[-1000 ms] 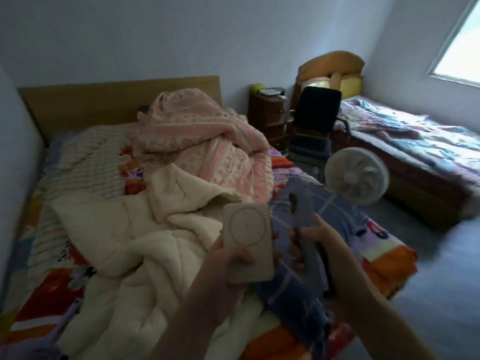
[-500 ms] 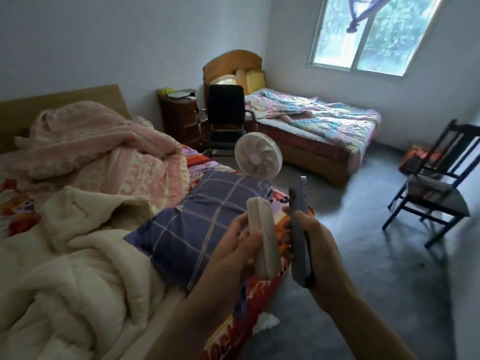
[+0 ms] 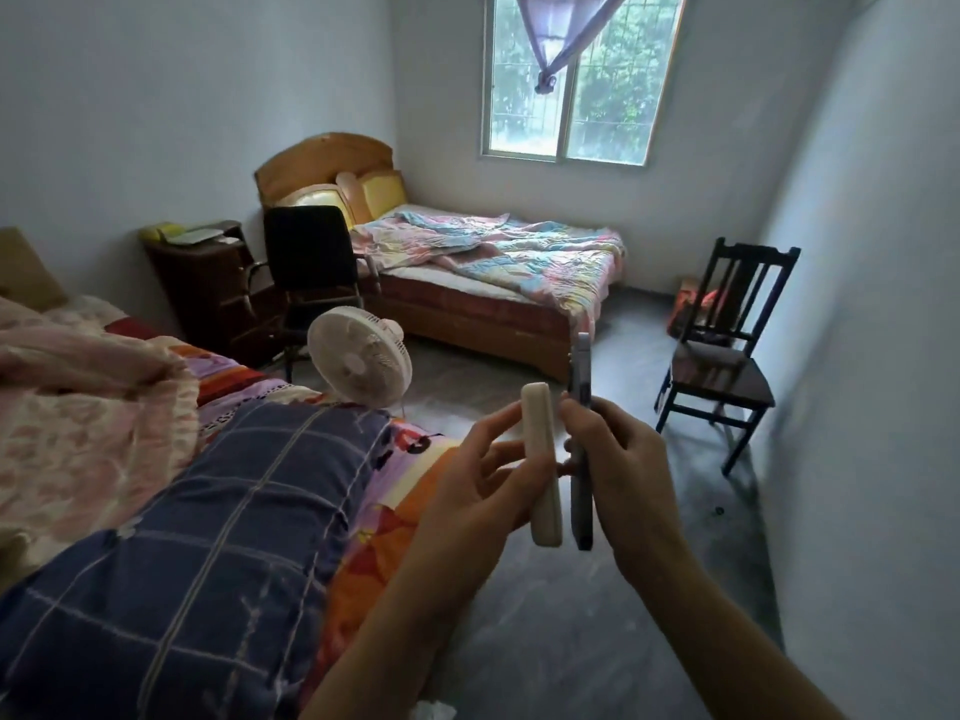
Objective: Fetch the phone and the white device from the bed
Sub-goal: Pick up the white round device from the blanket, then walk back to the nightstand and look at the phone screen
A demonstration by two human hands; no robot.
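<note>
My left hand grips the white device, a flat rounded slab held upright and seen edge-on. My right hand holds the phone, also upright and edge-on, its top rising above my fingers. The two items stand side by side, nearly touching, over the floor beyond the bed's foot. The bed lies to my left, with a navy checked pillow and a pink blanket on it.
A white fan stands by the bed's corner. Behind it are a black office chair and a dark nightstand. A second bed sits under the window. A dark wooden chair stands by the right wall.
My view has swung right, away from the bed toward the room. Both hands kept their items and turned them edge-on, closer together.
</note>
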